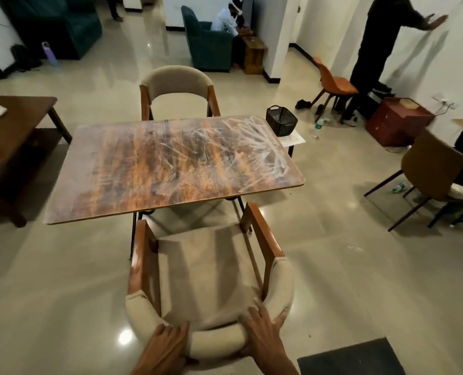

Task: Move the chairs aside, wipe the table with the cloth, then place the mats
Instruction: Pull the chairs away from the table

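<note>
You are on the first step, moving the chairs aside. At lower centre of the frame your left hand (168,345) grasps the padded backrest of the near chair (206,280), fingers curled over its top. Just to the right, your right hand (265,331) lies on the same backrest with fingers spread and thumb out toward the rest's right end; whether the fingers wrap under the padding is hard to tell. The chair's front sits close to the near edge of the table (171,163), partly under it.

Next you need to draw this chair back and off to one side, clear of the table legs, then deal with the far chair (177,90), which stands at the table's upper edge.

At the table's upper right corner a black basket (281,123) sits on what may be a stack of mats (292,139), only partly showing. No cloth can be made out with certainty. Your forearms are cut off by the bottom edge.
</note>
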The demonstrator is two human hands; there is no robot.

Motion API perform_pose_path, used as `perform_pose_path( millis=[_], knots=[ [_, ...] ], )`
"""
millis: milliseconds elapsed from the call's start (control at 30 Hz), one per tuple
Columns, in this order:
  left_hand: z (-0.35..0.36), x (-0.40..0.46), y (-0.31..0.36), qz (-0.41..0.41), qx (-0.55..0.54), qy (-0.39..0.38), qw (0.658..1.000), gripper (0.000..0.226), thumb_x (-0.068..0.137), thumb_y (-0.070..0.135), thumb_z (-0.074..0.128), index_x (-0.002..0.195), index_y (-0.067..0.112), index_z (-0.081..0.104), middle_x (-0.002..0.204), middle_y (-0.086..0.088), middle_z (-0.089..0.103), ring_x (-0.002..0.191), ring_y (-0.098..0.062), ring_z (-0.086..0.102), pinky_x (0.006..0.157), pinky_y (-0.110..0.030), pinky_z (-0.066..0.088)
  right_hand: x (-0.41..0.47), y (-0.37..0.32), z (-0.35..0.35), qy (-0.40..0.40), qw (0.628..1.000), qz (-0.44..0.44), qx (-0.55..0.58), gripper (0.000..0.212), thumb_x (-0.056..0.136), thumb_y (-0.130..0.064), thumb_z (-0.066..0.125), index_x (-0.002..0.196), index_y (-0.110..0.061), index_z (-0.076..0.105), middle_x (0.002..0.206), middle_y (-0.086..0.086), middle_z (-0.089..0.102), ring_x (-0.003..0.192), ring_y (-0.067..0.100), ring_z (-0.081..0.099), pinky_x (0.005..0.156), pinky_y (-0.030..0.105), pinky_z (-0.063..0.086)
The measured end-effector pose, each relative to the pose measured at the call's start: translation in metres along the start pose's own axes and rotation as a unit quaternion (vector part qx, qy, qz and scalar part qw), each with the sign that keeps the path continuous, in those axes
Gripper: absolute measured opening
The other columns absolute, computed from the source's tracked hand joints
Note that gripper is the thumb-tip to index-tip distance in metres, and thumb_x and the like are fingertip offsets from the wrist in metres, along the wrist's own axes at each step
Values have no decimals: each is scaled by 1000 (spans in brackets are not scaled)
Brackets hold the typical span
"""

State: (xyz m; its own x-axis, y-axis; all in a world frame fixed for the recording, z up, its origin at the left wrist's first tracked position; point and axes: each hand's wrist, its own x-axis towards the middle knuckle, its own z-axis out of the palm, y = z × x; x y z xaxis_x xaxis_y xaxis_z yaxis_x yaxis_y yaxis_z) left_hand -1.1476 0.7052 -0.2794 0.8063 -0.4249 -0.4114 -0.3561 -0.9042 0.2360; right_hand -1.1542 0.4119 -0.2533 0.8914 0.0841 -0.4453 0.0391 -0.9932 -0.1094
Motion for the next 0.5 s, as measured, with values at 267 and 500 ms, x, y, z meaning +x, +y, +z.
perform_pose_path(
  millis=[267, 500],
  knots=[
    [-17, -38, 52, -86, 6, 37, 996, 120, 70, 93, 45, 161, 14, 39, 162, -7, 48, 145, -23, 53, 129, -44, 21, -23, 57, -14, -30, 998, -44, 31, 126, 80, -81, 66, 165, -38, -16, 176, 3, -21, 163, 28, -18, 127, 67, 5],
    [1, -18, 103, -197, -47, 26, 979, 135, 55, 95, 55, 159, 11, 40, 159, -20, 50, 143, -41, 54, 103, -70, 45, -20, 83, -5, -9, 989, -15, 148, 121, 85, -65, 76, 166, -41, -9, 162, 5, -47, 160, 36, -26, 131, 58, 5]
  ],
)
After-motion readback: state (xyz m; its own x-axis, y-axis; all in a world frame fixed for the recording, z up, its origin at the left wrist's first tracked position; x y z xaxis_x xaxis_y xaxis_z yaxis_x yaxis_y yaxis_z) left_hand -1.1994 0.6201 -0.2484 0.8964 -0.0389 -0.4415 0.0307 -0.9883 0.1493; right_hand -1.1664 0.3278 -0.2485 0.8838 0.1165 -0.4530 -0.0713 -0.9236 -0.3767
